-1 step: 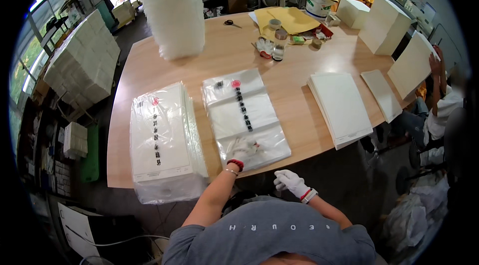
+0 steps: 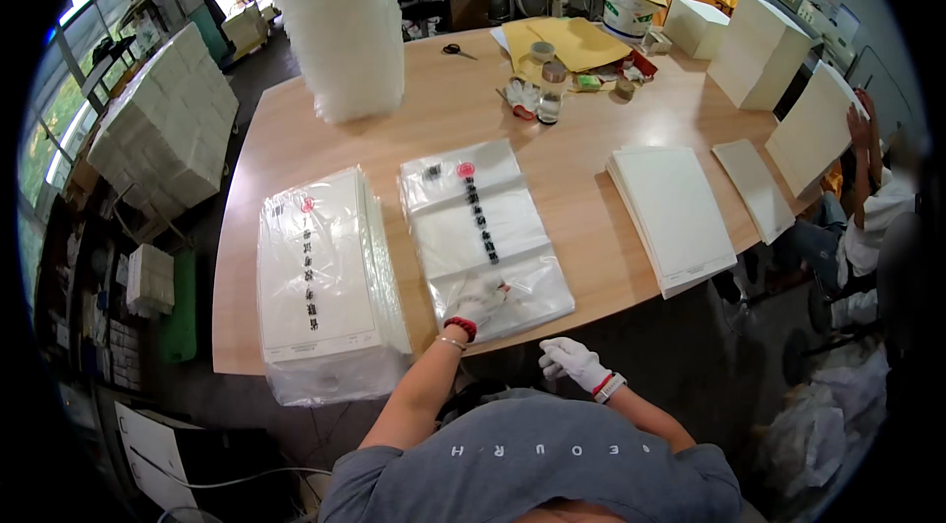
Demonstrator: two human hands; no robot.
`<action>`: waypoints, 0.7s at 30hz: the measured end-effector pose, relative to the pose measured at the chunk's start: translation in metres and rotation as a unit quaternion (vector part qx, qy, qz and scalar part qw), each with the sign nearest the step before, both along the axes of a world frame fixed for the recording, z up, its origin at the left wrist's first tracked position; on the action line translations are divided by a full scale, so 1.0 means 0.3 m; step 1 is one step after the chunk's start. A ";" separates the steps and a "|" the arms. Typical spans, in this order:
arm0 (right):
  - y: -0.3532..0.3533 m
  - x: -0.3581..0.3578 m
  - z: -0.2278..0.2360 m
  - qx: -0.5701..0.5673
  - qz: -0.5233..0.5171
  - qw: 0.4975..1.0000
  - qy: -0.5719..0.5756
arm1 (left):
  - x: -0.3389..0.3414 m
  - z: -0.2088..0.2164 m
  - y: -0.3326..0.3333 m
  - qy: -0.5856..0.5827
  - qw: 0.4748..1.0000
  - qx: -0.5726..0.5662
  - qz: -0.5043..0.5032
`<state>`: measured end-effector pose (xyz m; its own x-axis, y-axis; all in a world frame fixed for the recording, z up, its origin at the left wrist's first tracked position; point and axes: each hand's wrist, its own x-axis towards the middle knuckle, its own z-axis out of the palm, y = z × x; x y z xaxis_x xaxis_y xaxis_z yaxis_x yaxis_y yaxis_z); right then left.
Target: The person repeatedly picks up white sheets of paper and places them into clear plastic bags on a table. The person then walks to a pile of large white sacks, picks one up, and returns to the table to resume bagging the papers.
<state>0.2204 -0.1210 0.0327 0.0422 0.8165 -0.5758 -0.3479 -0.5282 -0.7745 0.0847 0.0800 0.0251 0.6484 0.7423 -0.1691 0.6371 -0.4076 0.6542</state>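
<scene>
My left hand [image 2: 479,302], in a white glove with a red cuff, rests on the near end of a stack of clear plastic bags [image 2: 532,218] printed with a red emblem and dark characters. Its fingers lie outstretched on the top bag, somewhat blurred. Just off the table's near edge, my right hand [image 2: 574,362] hovers in a matching glove, fingers curled together and nothing visible in them. Left of the bags stands a tall pile of filled plastic packets [image 2: 340,296], with white printed sheets inside. To the right lies a stack of white paper [image 2: 675,213].
A tall stack of translucent plastic [image 2: 345,40] stands at the table's far left. Scissors [image 2: 456,51], a jar [image 2: 550,95] and yellow envelopes [image 2: 581,38] lie farther back. At right, a person's hands [image 2: 861,124] hold a thick paper stack [image 2: 813,129], beside a thin paper pile [image 2: 754,188].
</scene>
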 end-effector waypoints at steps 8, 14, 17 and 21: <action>0.435 -0.007 0.001 0.106 -0.064 0.991 -0.041 | 0.030 -0.006 0.067 -0.151 0.988 0.016 0.004; 0.409 0.180 -0.090 0.121 0.115 0.690 -0.704 | -0.015 0.023 0.322 -0.477 0.805 -0.277 0.221; 0.474 0.046 0.089 0.463 -0.102 0.667 -0.575 | 0.041 0.119 0.304 -0.336 0.875 -0.305 0.169; 0.607 -0.036 0.016 0.420 -0.050 0.731 -0.535 | 0.101 0.261 0.256 -0.338 0.900 -0.267 0.064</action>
<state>0.2096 0.0612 0.0376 0.1843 0.8256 0.5334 0.6900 0.2778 -0.6684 0.1150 0.1568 0.1034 0.6513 0.7488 -0.1231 0.0395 0.1285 0.9909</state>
